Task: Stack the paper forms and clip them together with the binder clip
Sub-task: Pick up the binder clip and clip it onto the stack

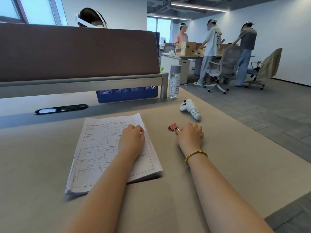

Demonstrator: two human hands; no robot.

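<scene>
Across the tan desk (218, 165) the left hand (132, 140) is pressing, curled, on the paper stack (101, 148) to steady it; the right hand (191, 134) is touching, not yet gripping, the red clip (173, 127).

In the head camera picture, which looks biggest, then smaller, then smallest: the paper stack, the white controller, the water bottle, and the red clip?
1. paper forms
2. water bottle, though farther from the camera
3. white controller, close to the bottle, so unsure
4. binder clip

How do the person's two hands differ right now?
The left hand rests curled on the stack of paper forms; the right hand lies on the bare desk, fingers touching the red binder clip. Only the right wrist wears a beaded bracelet. Both lie palm down.
</scene>
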